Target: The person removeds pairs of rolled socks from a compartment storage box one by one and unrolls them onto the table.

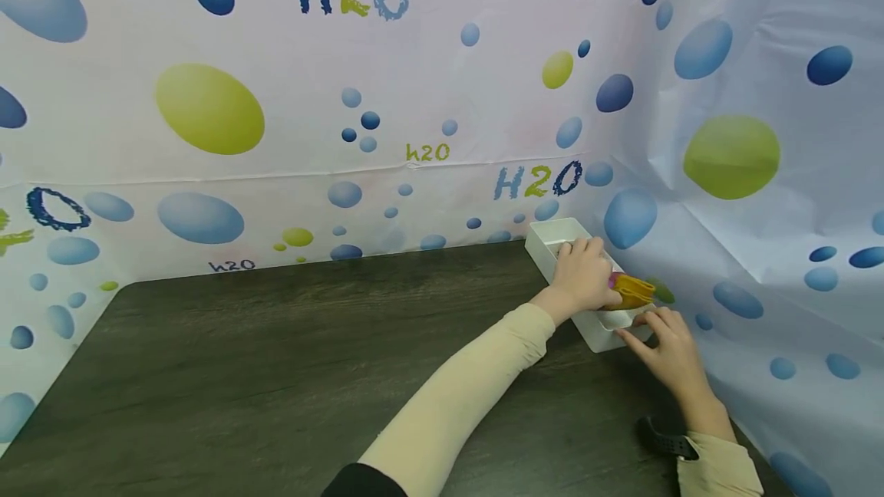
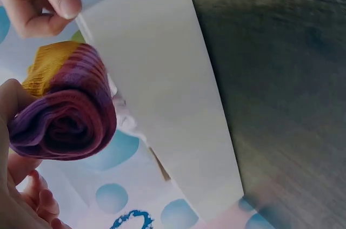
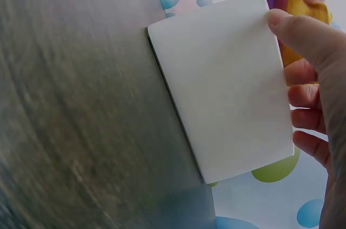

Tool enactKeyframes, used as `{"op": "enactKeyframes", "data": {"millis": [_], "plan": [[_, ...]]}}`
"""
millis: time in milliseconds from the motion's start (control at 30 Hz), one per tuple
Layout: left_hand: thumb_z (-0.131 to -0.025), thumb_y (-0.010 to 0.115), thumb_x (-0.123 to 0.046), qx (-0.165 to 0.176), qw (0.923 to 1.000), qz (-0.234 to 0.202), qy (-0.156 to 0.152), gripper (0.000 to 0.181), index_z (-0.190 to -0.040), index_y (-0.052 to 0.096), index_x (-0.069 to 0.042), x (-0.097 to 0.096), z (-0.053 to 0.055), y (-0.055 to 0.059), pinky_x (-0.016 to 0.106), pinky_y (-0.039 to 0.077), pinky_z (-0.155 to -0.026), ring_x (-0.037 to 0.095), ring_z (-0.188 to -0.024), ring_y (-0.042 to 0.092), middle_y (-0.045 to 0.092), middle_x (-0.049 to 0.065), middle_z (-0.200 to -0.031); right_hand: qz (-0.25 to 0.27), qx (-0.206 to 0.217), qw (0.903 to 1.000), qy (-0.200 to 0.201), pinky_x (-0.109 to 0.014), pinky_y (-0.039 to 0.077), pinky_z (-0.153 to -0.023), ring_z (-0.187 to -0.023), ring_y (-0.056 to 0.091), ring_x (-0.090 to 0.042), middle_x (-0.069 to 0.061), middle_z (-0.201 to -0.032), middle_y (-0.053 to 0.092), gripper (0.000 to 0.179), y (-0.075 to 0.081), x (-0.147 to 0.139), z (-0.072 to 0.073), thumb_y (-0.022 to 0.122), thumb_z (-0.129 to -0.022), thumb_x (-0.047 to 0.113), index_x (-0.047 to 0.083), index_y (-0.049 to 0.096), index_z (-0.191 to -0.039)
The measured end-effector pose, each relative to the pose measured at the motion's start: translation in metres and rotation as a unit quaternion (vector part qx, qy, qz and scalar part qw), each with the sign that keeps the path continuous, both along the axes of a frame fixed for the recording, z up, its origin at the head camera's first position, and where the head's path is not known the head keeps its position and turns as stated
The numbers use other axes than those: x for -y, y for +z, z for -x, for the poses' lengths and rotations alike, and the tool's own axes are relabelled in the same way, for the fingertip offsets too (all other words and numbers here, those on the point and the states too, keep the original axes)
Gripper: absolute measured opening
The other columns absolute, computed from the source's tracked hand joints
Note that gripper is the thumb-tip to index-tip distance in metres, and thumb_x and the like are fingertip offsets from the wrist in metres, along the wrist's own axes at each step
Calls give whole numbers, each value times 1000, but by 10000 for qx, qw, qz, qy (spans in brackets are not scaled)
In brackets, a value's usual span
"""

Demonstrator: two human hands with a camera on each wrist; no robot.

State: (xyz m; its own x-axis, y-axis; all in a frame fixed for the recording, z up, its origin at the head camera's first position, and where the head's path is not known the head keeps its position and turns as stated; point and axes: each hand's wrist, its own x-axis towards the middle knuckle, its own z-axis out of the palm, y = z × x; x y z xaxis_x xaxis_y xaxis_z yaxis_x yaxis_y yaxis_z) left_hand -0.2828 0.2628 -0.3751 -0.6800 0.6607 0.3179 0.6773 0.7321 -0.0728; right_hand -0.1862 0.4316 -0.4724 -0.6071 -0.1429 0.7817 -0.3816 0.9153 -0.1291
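My left hand [image 1: 580, 280] pinches a rolled-up pair of socks [image 1: 632, 291], purple and maroon with a yellow end, over a long white box [image 1: 592, 337]. In the left wrist view, the coiled end of the socks [image 2: 67, 110] faces the camera, with the thumb and fingers of that hand at their left. My right hand [image 1: 670, 351] grips the near end of the box. From the right wrist view, its thumb lies on the rim of the box [image 3: 221, 88] and the other fingers are behind the wall. Most of the box's inside is hidden.
The box stands on a dark wooden table [image 1: 276, 359], near its back right corner. A white sheet [image 1: 442, 83] with blue and green bubbles hangs behind and along the right. Pale pinkish fabric [image 2: 125, 119] shows past the box's rim.
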Motion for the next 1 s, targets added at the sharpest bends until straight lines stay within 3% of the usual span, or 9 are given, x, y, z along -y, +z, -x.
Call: {"op": "enactKeyframes", "data": {"millis": [333,533,667,1000], "plan": [[-81,62,-64,-111,9997,-192,-105,33,-88,71,-33,27,0,2,25,37,-78,10,-97,44,51,-10,-110,140,136,9998,-51,-35,32,-73,-81,48,-33,-14,-82,56,77,3,-2,-2,40,-87,74,0,61,-79],[-79,66,-59,-41,9991,-308,-296,30,-89,68,-31,40,-3,-2,22,34,-60,6,-77,47,48,-10,-98,175,66,9998,-71,-36,31,-73,-81,49,-34,-15,-81,56,79,3,-1,-2,39,-87,74,-1,61,-79],[-78,68,-59,-207,9980,-443,-410,31,-91,68,-30,51,-6,-5,21,29,-52,4,-68,49,48,-10,-94,194,100,9997,-68,-36,31,-73,-80,49,-33,-14,-80,57,78,2,1,-2,40,-87,73,-1,62,-79],[-77,68,-56,-608,9943,-675,-566,29,-90,65,-31,83,-15,-12,23,25,-57,4,-69,47,48,-11,-95,197,126,9997,-85,-38,31,-75,-81,49,-34,-14,-80,56,77,4,4,-5,40,-87,73,-1,61,-78]]}}
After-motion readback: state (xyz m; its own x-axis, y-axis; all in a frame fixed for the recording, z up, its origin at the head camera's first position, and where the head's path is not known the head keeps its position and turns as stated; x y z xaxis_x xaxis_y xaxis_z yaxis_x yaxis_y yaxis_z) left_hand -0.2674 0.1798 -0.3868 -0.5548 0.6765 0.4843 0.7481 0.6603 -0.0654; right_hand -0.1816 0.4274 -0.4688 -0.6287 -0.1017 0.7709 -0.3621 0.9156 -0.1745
